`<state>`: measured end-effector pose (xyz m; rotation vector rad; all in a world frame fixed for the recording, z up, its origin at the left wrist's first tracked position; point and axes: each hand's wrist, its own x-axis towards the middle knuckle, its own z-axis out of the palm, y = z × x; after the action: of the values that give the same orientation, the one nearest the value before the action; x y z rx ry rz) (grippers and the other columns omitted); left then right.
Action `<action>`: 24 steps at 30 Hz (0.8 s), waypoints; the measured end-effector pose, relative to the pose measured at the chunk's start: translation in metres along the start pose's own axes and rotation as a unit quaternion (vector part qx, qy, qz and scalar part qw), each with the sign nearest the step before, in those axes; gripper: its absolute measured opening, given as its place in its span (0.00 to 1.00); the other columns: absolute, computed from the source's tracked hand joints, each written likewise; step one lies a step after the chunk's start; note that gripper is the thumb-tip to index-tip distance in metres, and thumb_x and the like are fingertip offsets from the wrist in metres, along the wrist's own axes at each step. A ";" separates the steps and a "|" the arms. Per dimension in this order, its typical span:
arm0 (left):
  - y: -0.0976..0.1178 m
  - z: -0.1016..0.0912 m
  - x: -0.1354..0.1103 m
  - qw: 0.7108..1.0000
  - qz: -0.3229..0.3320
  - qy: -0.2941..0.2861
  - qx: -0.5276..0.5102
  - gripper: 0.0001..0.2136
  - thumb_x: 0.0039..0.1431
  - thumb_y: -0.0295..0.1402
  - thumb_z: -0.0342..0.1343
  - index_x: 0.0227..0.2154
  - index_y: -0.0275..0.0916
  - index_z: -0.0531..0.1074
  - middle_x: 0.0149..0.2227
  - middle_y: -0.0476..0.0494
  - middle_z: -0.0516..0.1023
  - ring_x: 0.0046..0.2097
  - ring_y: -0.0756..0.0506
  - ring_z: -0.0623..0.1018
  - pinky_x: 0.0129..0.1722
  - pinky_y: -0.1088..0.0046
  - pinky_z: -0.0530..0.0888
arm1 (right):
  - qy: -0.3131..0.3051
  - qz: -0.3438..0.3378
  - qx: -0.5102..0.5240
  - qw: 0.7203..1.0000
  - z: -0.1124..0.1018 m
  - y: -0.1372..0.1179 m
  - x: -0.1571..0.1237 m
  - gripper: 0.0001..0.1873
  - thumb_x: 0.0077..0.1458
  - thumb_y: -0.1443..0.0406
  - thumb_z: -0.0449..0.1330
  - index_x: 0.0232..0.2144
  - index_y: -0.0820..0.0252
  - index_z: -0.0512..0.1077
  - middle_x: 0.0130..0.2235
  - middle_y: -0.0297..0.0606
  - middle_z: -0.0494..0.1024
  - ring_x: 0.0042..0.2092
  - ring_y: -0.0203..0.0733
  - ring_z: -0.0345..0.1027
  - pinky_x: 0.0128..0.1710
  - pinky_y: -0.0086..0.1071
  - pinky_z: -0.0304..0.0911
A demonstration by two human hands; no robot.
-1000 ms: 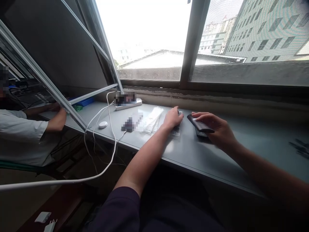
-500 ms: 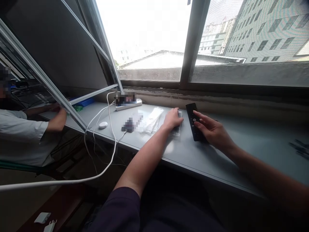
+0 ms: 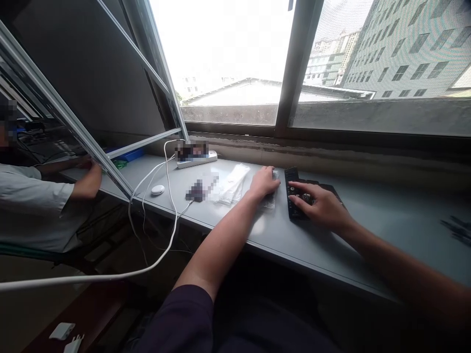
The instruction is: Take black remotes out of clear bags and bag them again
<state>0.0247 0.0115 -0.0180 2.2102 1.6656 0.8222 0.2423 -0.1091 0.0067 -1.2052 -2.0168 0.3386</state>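
Right hand [image 3: 326,206]: thumb and forefinger parted over black, flat, keyed device [image 3: 294,212], near back edge of grey tabletop [image 3: 390,215]. Left hand [image 3: 263,181]: on clear plastic bag [image 3: 270,202]; cannot tell grip.

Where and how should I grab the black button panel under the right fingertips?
Probably its far end, pinched across the long edges, coming from above and left: that end of the panel sticks out past the fingertips, while the right hand covers its right side.
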 end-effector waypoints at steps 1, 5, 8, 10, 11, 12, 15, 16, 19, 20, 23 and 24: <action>0.000 0.000 0.000 1.000 0.001 -0.001 0.002 0.28 0.69 0.38 0.62 0.69 0.39 0.72 0.70 0.32 0.77 0.70 0.34 0.76 0.72 0.60 0.72 | -0.002 -0.001 -0.015 1.000 0.000 0.002 0.001 0.26 0.68 0.50 0.67 0.64 0.46 0.84 0.58 0.44 0.89 0.58 0.67 0.81 0.61 0.59 0.74; 0.000 0.001 0.000 1.000 -0.002 -0.002 0.001 0.25 0.71 0.38 0.60 0.68 0.39 0.73 0.70 0.32 0.76 0.71 0.34 0.76 0.73 0.59 0.71 | -0.011 -0.015 -0.067 0.998 0.004 0.011 0.001 0.27 0.68 0.48 0.65 0.62 0.50 0.86 0.55 0.48 0.89 0.63 0.72 0.76 0.65 0.64 0.70; 0.002 0.000 -0.001 1.000 -0.009 -0.005 -0.004 0.22 0.74 0.36 0.57 0.67 0.42 0.74 0.71 0.33 0.76 0.70 0.34 0.76 0.73 0.58 0.71 | -0.015 -0.020 -0.095 0.995 0.008 0.017 0.000 0.26 0.69 0.47 0.63 0.60 0.49 0.87 0.53 0.49 0.89 0.63 0.73 0.75 0.65 0.66 0.68; 0.004 -0.002 -0.002 1.000 -0.012 -0.006 -0.005 0.20 0.74 0.36 0.56 0.66 0.43 0.75 0.70 0.33 0.77 0.71 0.34 0.76 0.73 0.58 0.71 | -0.021 -0.020 -0.106 0.994 0.011 0.020 -0.001 0.25 0.70 0.47 0.62 0.59 0.48 0.87 0.53 0.49 0.88 0.62 0.73 0.74 0.64 0.66 0.67; 0.005 -0.003 -0.003 1.000 -0.013 -0.005 -0.004 0.20 0.74 0.36 0.56 0.66 0.42 0.75 0.70 0.33 0.77 0.71 0.34 0.76 0.73 0.58 0.71 | -0.024 -0.020 -0.111 0.993 0.012 0.020 -0.001 0.25 0.70 0.46 0.61 0.58 0.48 0.88 0.52 0.50 0.88 0.62 0.73 0.74 0.64 0.67 0.67; 0.006 -0.003 -0.003 1.000 -0.012 -0.004 -0.004 0.21 0.74 0.36 0.57 0.66 0.42 0.75 0.70 0.33 0.77 0.71 0.34 0.76 0.73 0.58 0.70 | -0.025 -0.020 -0.115 0.993 0.013 0.021 -0.002 0.25 0.70 0.46 0.61 0.56 0.48 0.88 0.52 0.51 0.87 0.61 0.73 0.74 0.64 0.67 0.67; 0.006 -0.003 -0.003 1.000 -0.012 -0.002 -0.003 0.22 0.73 0.37 0.57 0.66 0.40 0.74 0.70 0.31 0.76 0.71 0.33 0.76 0.73 0.57 0.70 | -0.024 -0.023 -0.121 0.992 0.015 0.020 -0.002 0.24 0.70 0.45 0.61 0.52 0.48 0.90 0.50 0.51 0.84 0.58 0.71 0.74 0.64 0.66 0.67; 0.006 -0.003 -0.003 1.000 -0.012 -0.001 -0.004 0.22 0.73 0.37 0.57 0.67 0.39 0.74 0.70 0.30 0.76 0.71 0.33 0.76 0.73 0.57 0.70 | -0.024 -0.027 -0.120 0.992 0.014 0.019 -0.002 0.24 0.70 0.44 0.61 0.51 0.48 0.90 0.50 0.51 0.84 0.58 0.71 0.74 0.63 0.65 0.67; 0.005 -0.002 -0.002 1.000 -0.012 -0.002 -0.004 0.23 0.73 0.38 0.58 0.67 0.39 0.73 0.71 0.30 0.76 0.71 0.33 0.76 0.73 0.58 0.70 | -0.037 -0.042 -0.111 0.992 0.010 0.013 -0.002 0.24 0.70 0.43 0.61 0.50 0.47 0.90 0.51 0.51 0.83 0.59 0.71 0.74 0.63 0.65 0.67; 0.005 -0.002 -0.002 1.000 -0.013 -0.003 -0.003 0.23 0.73 0.38 0.58 0.67 0.39 0.73 0.71 0.31 0.76 0.72 0.33 0.75 0.74 0.58 0.70 | -0.046 -0.048 -0.108 0.992 0.009 0.010 -0.002 0.25 0.70 0.41 0.62 0.50 0.47 0.89 0.52 0.51 0.83 0.60 0.71 0.74 0.62 0.65 0.67; 0.006 -0.003 -0.003 1.000 -0.016 -0.004 0.001 0.22 0.74 0.38 0.57 0.67 0.40 0.73 0.71 0.32 0.76 0.71 0.33 0.75 0.74 0.59 0.69 | -0.077 -0.072 -0.099 0.989 0.004 0.004 -0.003 0.29 0.68 0.37 0.64 0.53 0.46 0.89 0.54 0.51 0.84 0.60 0.71 0.75 0.64 0.64 0.65; 0.006 -0.003 -0.004 1.000 -0.017 -0.004 0.001 0.22 0.74 0.38 0.57 0.67 0.40 0.73 0.71 0.32 0.76 0.71 0.34 0.76 0.74 0.59 0.69 | -0.085 -0.080 -0.100 0.988 0.003 0.003 -0.003 0.31 0.67 0.35 0.65 0.55 0.46 0.89 0.55 0.51 0.84 0.60 0.71 0.75 0.65 0.64 0.65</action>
<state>0.0271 0.0056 -0.0131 2.1784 1.6958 0.8030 0.2424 -0.1096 0.0017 -1.1568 -2.3252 0.1669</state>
